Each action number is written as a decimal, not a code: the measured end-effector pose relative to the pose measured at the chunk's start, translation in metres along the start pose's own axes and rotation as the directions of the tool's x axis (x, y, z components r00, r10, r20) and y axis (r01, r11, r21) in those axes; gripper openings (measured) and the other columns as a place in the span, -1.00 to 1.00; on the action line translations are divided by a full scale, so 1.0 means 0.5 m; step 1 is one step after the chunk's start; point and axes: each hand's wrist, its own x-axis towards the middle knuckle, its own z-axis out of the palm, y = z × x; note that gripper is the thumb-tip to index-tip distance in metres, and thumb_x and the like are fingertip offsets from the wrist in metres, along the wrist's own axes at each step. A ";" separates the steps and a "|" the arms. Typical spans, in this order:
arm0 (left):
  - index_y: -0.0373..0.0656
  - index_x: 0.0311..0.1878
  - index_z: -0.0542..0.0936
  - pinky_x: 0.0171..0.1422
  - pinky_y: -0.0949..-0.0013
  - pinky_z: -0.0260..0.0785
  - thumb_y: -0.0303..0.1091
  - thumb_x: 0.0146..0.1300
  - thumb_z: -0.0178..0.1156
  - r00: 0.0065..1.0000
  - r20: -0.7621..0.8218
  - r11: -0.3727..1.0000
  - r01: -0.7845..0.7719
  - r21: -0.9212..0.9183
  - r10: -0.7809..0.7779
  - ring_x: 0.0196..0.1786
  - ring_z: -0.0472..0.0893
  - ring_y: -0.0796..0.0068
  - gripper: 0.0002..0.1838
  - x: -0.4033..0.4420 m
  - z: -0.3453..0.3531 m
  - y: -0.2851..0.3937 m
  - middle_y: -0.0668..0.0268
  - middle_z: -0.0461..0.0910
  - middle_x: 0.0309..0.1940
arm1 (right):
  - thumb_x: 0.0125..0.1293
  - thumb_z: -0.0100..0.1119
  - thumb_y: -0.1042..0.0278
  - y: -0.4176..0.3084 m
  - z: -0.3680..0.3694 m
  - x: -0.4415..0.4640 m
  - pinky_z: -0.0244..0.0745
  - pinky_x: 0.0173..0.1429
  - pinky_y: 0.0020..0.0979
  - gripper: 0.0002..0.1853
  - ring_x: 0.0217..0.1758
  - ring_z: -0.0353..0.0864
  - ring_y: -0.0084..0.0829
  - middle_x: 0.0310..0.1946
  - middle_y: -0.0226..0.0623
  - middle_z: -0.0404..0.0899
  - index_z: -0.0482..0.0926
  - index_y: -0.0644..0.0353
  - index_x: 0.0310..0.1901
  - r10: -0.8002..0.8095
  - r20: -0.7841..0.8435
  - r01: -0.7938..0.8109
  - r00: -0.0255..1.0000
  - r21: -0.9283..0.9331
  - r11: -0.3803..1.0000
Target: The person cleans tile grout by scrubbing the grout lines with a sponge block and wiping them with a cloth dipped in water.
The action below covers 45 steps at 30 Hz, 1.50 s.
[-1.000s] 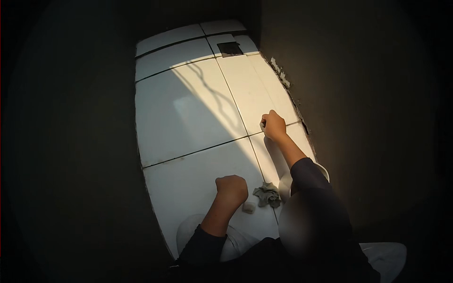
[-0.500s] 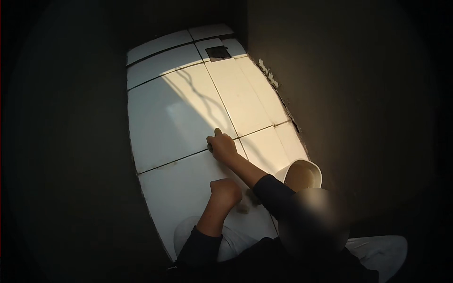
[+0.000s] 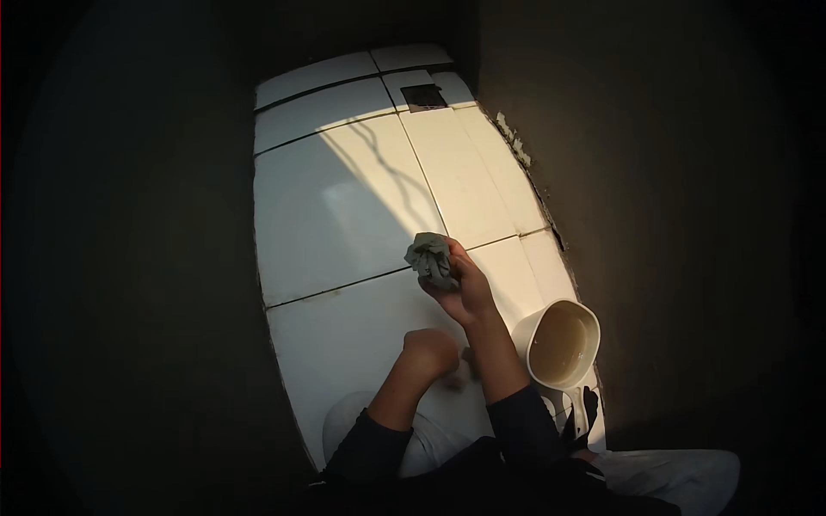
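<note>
My right hand (image 3: 465, 282) is raised above the white tiled floor (image 3: 335, 228), palm turned up. Its fingers are closed round a crumpled grey-green cloth (image 3: 429, 258) that bulges out to the left. Lower down, my left hand (image 3: 432, 351) is bent at the wrist and looks balled into a fist near my knee. Its fingers face away, so anything inside them is hidden. To the right of my right forearm stands a pale mug-shaped dipper (image 3: 564, 344) with a handle, holding cloudy, brownish liquid.
A dark square drain opening (image 3: 424, 97) lies in the far tiles. Dark walls rise on both sides, and the right-hand tile edge is broken (image 3: 514, 140). Sunlight and shadow lines cross the floor. My light trousers (image 3: 675, 477) show at the bottom.
My right hand has turned from palm down to palm up, bringing the cloth into view. My right forearm is more upright, and the dipper is more fully visible. The left hand stays bent.
</note>
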 end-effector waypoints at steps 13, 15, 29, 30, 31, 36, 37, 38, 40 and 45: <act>-0.24 -0.24 0.59 -0.02 0.10 0.44 -0.34 0.12 -0.04 0.990 -0.128 0.996 -0.061 -0.063 0.053 -0.13 0.60 0.06 -0.74 0.015 0.000 0.017 0.02 0.62 -0.26 | 0.08 0.30 0.47 -0.253 0.005 -0.405 0.40 0.07 -0.38 -0.71 0.00 0.53 -0.40 -0.12 -0.33 0.54 0.50 0.20 -0.13 -0.119 -0.077 -0.026 0.990 -0.924 0.382; -0.24 -0.24 0.58 -0.02 0.10 0.44 -0.34 0.12 -0.04 0.988 -0.148 0.998 -0.042 -0.053 0.034 -0.12 0.60 0.06 -0.74 0.014 -0.004 0.018 0.02 0.62 -0.26 | 0.04 0.27 0.45 -0.224 0.036 -0.400 0.45 0.01 -0.37 -0.80 -0.05 0.56 -0.38 -0.19 -0.34 0.58 0.56 0.20 -0.26 -0.032 -0.014 -0.008 0.999 -0.983 0.183; -0.16 -0.29 0.68 -0.15 0.23 0.51 -0.41 0.01 0.09 0.981 -0.187 0.998 0.050 -0.032 -0.055 -0.17 0.66 0.20 -0.78 0.025 -0.003 0.004 0.13 0.66 -0.26 | -0.09 0.23 0.36 0.090 -0.043 -0.308 0.47 -0.12 -0.18 -0.62 -0.11 0.51 -0.26 -0.24 -0.32 0.53 0.56 0.07 -0.12 -0.014 0.122 0.082 0.992 -0.744 -0.663; -0.19 -0.27 0.65 -0.11 0.18 0.49 -0.39 0.04 0.04 0.981 -0.187 0.998 0.052 -0.040 -0.059 -0.15 0.64 0.15 -0.76 0.020 -0.005 0.002 0.09 0.65 -0.26 | -0.11 0.19 0.42 0.097 -0.049 -0.303 0.45 -0.14 -0.17 -0.64 -0.13 0.49 -0.26 -0.28 -0.29 0.52 0.54 0.12 -0.16 -0.061 0.180 0.097 0.982 -0.751 -0.653; -0.22 -0.24 0.63 -0.07 0.14 0.47 -0.38 0.07 -0.01 0.981 -0.185 0.997 0.056 -0.051 -0.065 -0.14 0.63 0.10 -0.73 0.015 -0.006 -0.001 0.05 0.64 -0.25 | -0.11 0.19 0.42 0.096 -0.057 -0.301 0.45 -0.14 -0.17 -0.64 -0.13 0.49 -0.26 -0.28 -0.29 0.52 0.54 0.12 -0.16 -0.054 0.181 0.102 0.982 -0.750 -0.654; -0.19 -0.33 0.66 -0.20 0.16 0.49 -0.38 0.05 0.02 0.945 -0.269 0.983 0.174 -0.065 -0.185 -0.24 0.66 0.14 -0.77 0.005 0.001 -0.019 0.09 0.65 -0.34 | -0.01 0.21 0.43 0.030 -0.022 -0.244 0.46 -0.12 -0.22 -0.73 -0.09 0.46 -0.21 -0.24 -0.25 0.51 0.48 0.17 -0.21 -0.285 0.017 -0.105 0.958 -0.907 -0.407; -0.19 -0.36 0.67 -0.24 0.16 0.49 -0.37 0.05 0.03 0.924 -0.299 0.971 0.232 -0.060 -0.240 -0.27 0.66 0.15 -0.78 0.006 0.000 -0.022 0.10 0.66 -0.37 | 0.00 0.24 0.45 0.013 -0.031 -0.216 0.45 -0.08 -0.21 -0.68 -0.09 0.46 -0.18 -0.22 -0.23 0.52 0.45 0.19 -0.16 -0.311 -0.023 -0.137 0.950 -0.926 -0.350; -0.19 -0.36 0.67 -0.24 0.16 0.49 -0.37 0.05 0.03 0.924 -0.297 0.971 0.233 -0.060 -0.241 -0.27 0.66 0.15 -0.78 0.007 0.002 -0.025 0.10 0.66 -0.37 | 0.00 0.25 0.49 0.001 -0.038 -0.187 0.44 -0.06 -0.22 -0.68 -0.08 0.46 -0.17 -0.21 -0.24 0.52 0.46 0.18 -0.15 -0.430 0.073 -0.079 0.900 -0.942 -0.326; -0.18 -0.38 0.67 -0.28 0.16 0.49 -0.38 0.05 0.04 0.925 -0.309 0.975 0.214 -0.056 -0.221 -0.31 0.67 0.17 -0.78 0.011 0.007 -0.029 0.11 0.66 -0.40 | -0.01 0.27 0.52 -0.004 -0.080 -0.115 0.43 -0.02 -0.24 -0.68 -0.08 0.46 -0.15 -0.18 -0.26 0.54 0.50 0.17 -0.16 -0.511 0.233 0.006 0.827 -0.913 -0.408; -0.18 -0.36 0.67 -0.27 0.16 0.49 -0.38 0.05 0.04 0.943 -0.276 0.982 0.172 -0.076 -0.187 -0.30 0.66 0.17 -0.78 0.010 0.011 -0.027 0.11 0.65 -0.40 | -0.06 0.30 0.51 0.035 -0.119 -0.051 0.44 -0.02 -0.26 -0.64 -0.08 0.46 -0.16 -0.18 -0.26 0.53 0.50 0.20 -0.15 -0.506 0.335 0.065 0.795 -0.876 -0.478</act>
